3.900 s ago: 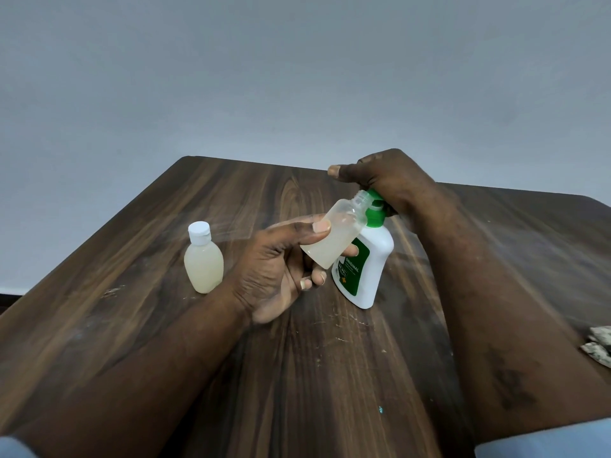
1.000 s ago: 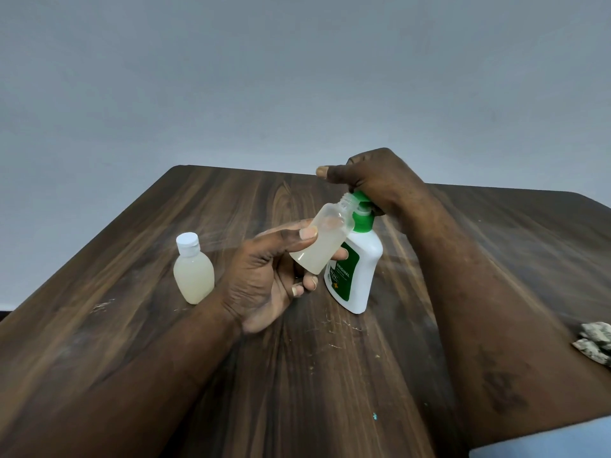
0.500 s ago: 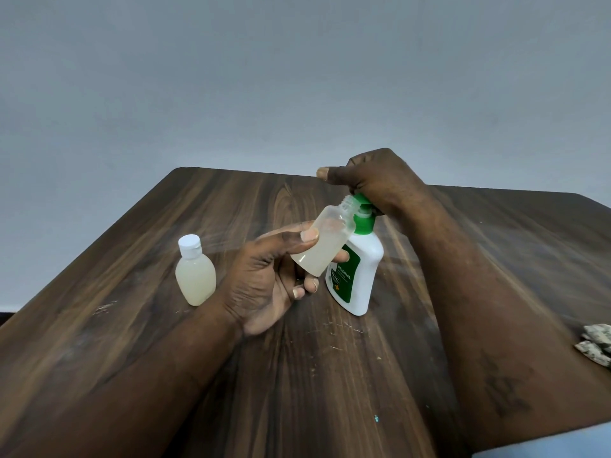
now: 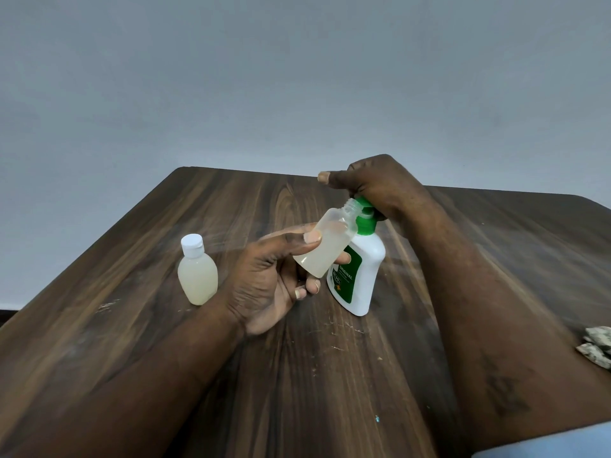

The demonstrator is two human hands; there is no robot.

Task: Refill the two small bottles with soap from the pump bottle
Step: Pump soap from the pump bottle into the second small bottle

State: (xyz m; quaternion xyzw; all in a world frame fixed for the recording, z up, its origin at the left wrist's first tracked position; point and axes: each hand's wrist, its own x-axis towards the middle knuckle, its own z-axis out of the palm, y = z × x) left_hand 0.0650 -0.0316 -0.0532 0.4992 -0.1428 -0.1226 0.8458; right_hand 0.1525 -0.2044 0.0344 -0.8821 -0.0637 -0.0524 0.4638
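A white pump bottle [image 4: 362, 276] with a green pump head and green label stands near the middle of the wooden table [image 4: 297, 375]. My right hand [image 4: 380, 186] lies over the pump head, thumb sticking out to the left. My left hand [image 4: 274, 276] grips an uncapped small clear bottle [image 4: 325, 247], tilted, its mouth up against the pump nozzle. Pale soap fills its lower part. A second small bottle [image 4: 197, 271], capped in white and full of pale soap, stands upright to the left.
A crumpled scrap of grey-white material [image 4: 596, 345] lies at the table's right edge. A plain grey wall rises behind the table. Both forearms stretch across the table's near half.
Hardly anything differs over the last second: both hands keep their hold. Since 3.9 s ago the view has shifted slightly, and the bottles sit a little further left in frame.
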